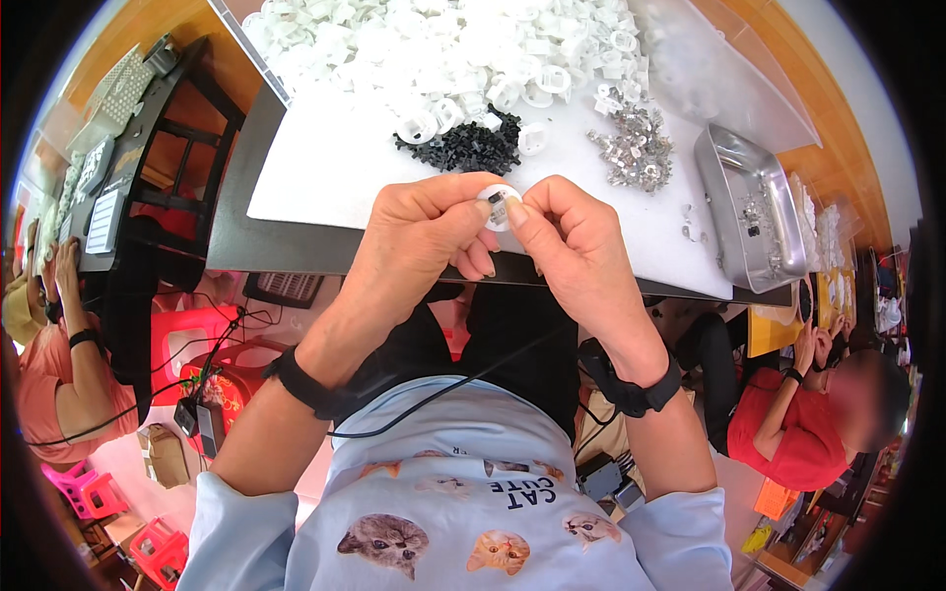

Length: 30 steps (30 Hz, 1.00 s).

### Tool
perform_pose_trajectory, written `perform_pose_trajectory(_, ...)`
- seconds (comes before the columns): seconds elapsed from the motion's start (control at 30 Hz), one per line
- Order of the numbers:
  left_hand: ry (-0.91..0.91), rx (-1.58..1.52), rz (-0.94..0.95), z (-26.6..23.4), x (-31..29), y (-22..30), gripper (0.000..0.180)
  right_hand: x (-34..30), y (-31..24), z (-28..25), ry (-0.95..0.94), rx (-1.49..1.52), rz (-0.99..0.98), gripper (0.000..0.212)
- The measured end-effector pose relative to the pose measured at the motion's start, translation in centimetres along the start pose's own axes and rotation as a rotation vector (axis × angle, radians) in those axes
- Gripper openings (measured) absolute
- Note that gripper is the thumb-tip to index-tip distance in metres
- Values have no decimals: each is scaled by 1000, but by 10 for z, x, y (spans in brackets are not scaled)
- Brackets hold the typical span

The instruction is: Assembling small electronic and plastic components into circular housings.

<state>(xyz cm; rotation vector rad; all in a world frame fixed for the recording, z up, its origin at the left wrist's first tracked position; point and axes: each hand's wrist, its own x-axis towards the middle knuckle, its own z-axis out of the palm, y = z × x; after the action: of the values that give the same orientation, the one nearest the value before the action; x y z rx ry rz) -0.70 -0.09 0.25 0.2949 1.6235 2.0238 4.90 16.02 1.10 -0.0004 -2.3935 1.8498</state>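
Between my two hands, just over the table's front edge, is a small round white plastic part [500,209] with a black piece set in it. My left hand [426,231] pinches its left side between thumb and fingers. From the right, my right hand [576,241] grips it with the thumb pressed on its face. Beyond my hands lies a pile of small black plastic pieces [468,148]. Right of that sits a heap of small shiny metal pieces [636,148]. A large mound of white plastic parts [443,54] covers the far side of the table.
White sheeting [315,167] covers the dark table [276,251]. A metal tray [751,212] with a few small pieces stands at the right. Co-workers sit at both sides, one in a red shirt [788,433]. Red stools [197,340] and cables are at the lower left.
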Motion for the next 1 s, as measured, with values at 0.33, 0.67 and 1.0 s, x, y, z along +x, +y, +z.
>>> perform_pose_trajectory(0.33,-31,73,-12,7,-2,8,21,1,3,2,-4,7,15,21)
perform_pose_trajectory(0.67,20,121,36,9,-1,1,24,0,-1,4,3,-107,-11,22)
perform_pose_trajectory(1.0,-250,-11,182,-10,-6,-7,42,2,-10,-9,-58,213,95,23)
